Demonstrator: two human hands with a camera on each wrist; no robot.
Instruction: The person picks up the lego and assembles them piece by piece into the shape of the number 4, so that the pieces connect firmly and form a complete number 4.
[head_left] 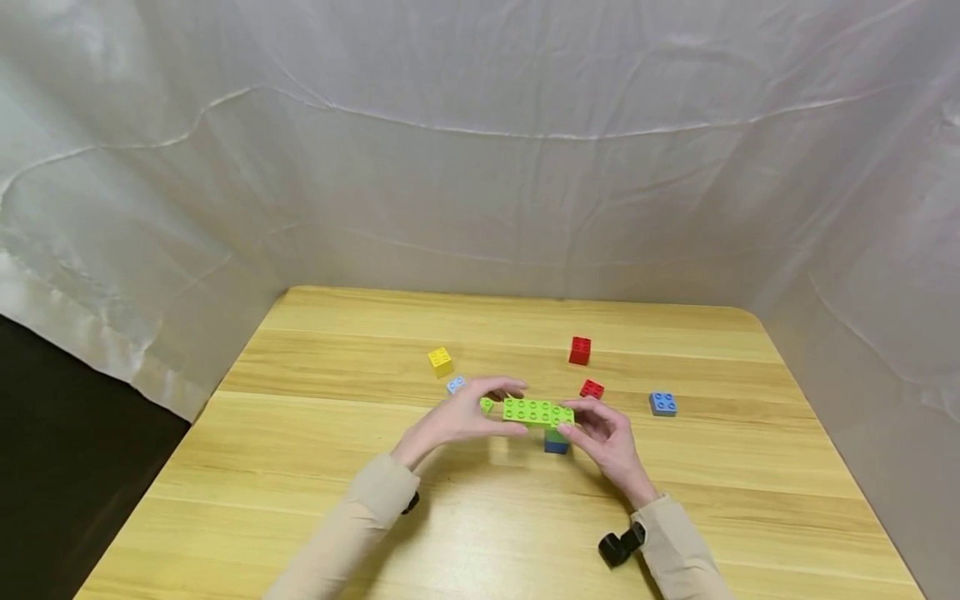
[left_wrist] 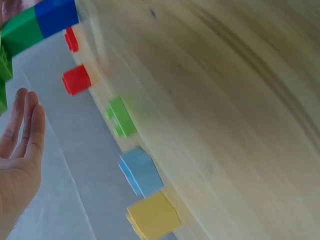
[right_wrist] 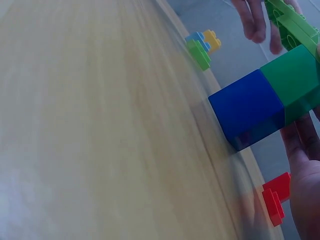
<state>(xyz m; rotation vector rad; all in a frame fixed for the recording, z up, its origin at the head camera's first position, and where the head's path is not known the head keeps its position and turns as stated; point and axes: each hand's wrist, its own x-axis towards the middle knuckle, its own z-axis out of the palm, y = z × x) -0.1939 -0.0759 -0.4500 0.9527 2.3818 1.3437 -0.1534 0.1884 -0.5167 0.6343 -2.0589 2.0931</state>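
My right hand [head_left: 611,442] pinches the right end of a long light-green brick [head_left: 534,412] between thumb and fingers. Under that end sit a green brick [right_wrist: 292,77] and a blue brick [right_wrist: 250,107], stacked with it. My left hand [head_left: 472,414] is around the long brick's left end, thumb in front and fingers behind; in the left wrist view its fingers [left_wrist: 32,125] are extended, with a gap to the brick. A small light-green brick [left_wrist: 121,117] stands on the table, partly hidden by the left hand in the head view.
On the wooden table [head_left: 315,467], a yellow brick [head_left: 440,362] and a light-blue brick [head_left: 456,384] stand behind my left hand. Two red bricks, one farther back [head_left: 580,350] and one nearer [head_left: 592,389], lie behind my right. Another blue brick [head_left: 663,404] lies right. Grey cloth [head_left: 525,200] hangs behind.
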